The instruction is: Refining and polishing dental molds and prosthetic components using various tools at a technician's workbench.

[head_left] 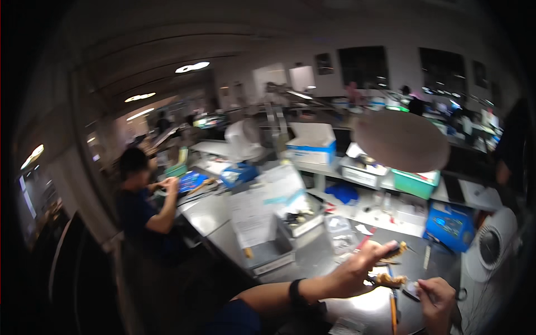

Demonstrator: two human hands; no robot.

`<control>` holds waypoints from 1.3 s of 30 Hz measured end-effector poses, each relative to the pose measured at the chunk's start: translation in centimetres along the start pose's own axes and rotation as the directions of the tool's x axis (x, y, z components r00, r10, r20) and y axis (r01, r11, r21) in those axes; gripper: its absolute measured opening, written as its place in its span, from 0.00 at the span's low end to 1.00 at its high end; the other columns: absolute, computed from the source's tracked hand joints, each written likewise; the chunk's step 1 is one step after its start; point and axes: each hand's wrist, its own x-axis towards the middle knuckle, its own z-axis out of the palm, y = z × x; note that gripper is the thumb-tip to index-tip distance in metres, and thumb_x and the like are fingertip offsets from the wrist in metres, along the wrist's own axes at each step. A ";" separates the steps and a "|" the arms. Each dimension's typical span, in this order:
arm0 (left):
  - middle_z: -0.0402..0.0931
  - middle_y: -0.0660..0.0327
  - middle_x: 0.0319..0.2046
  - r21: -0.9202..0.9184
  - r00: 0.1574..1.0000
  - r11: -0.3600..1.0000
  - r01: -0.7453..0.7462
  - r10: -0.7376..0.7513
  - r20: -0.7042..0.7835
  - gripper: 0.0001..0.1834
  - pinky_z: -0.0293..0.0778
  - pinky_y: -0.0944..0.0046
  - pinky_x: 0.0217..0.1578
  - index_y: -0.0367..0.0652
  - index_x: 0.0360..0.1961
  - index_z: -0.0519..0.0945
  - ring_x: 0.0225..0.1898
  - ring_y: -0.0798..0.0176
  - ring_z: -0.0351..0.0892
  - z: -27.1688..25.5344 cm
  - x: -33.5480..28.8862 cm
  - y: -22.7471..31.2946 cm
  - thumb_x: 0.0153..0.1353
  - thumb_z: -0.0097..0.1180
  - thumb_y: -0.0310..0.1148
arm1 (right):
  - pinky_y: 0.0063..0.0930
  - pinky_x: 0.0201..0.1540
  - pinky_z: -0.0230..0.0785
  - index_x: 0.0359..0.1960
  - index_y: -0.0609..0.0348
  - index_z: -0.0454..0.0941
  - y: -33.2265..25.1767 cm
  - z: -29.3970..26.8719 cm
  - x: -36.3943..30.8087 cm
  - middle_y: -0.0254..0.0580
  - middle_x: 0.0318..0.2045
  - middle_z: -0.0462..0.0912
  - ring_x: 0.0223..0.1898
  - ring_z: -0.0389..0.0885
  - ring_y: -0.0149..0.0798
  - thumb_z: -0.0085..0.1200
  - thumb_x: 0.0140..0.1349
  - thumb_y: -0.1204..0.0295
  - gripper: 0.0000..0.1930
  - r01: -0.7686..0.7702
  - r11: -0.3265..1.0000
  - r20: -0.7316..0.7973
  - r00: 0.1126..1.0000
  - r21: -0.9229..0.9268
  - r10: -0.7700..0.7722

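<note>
My left hand (357, 271) reaches in from the lower middle, a dark band on its wrist. Its fingers hold a lumpy tan piece with a dark base (386, 280), which looks like part of a dental model. A second tan and dark piece (397, 250) is at the fingertips; whether the two are joined I cannot tell. At the lower right, my right hand (437, 301) pinches a small whitish item (412, 288) with a dark edge, close beside the lower tan piece. Blur hides its kind. Below them, an orange pencil-like stick (393, 312) lies on the metal tabletop (357, 312).
A round lamp head (402, 139) hangs over the bench. Grey trays (273, 262) with papers stand left of my hands. Blue pouch (449, 223), green box (416, 181) and white fan (491, 245) are at the right. A co-worker (142, 206) sits at the left.
</note>
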 end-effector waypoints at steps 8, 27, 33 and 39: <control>0.72 0.49 0.52 0.158 0.987 0.974 -0.160 0.152 0.060 0.53 0.81 0.61 0.32 0.42 0.72 0.66 0.38 0.56 0.80 -0.4 -0.4 -2.9 0.41 0.77 0.23 | 0.29 0.40 0.81 0.41 0.62 0.88 1.2 2.6 0.9 0.48 0.35 0.91 0.36 0.91 0.41 0.69 0.61 0.77 0.08 0.040 0.999 -0.180 0.983 -0.018 -0.043; 0.70 0.50 0.48 0.050 0.993 0.998 -0.049 0.043 0.113 0.48 0.82 0.60 0.31 0.43 0.69 0.74 0.37 0.53 0.80 0.3 -3.7 -0.5 0.39 0.74 0.25 | 0.30 0.41 0.81 0.41 0.62 0.87 -0.6 4.8 -1.0 0.45 0.38 0.90 0.37 0.90 0.42 0.71 0.56 0.81 0.11 0.060 0.978 0.160 0.983 0.198 -0.093; 0.70 0.51 0.47 0.085 0.988 0.988 -0.127 0.119 0.102 0.46 0.82 0.60 0.30 0.46 0.68 0.75 0.36 0.55 0.80 0.0 -3.8 -0.7 0.40 0.71 0.25 | 0.31 0.42 0.82 0.41 0.63 0.87 -1.0 5.0 -0.9 0.47 0.37 0.89 0.38 0.90 0.44 0.71 0.56 0.80 0.11 0.047 0.984 0.186 0.979 0.174 -0.079; 0.69 0.53 0.47 0.103 0.987 0.985 -0.140 0.131 0.091 0.41 0.82 0.62 0.30 0.47 0.65 0.79 0.35 0.57 0.80 -0.2 -4.1 -0.5 0.43 0.70 0.24 | 0.32 0.44 0.82 0.41 0.64 0.87 -1.1 5.0 -0.7 0.48 0.38 0.89 0.39 0.90 0.44 0.71 0.56 0.80 0.11 0.097 0.982 0.192 0.973 0.163 -0.128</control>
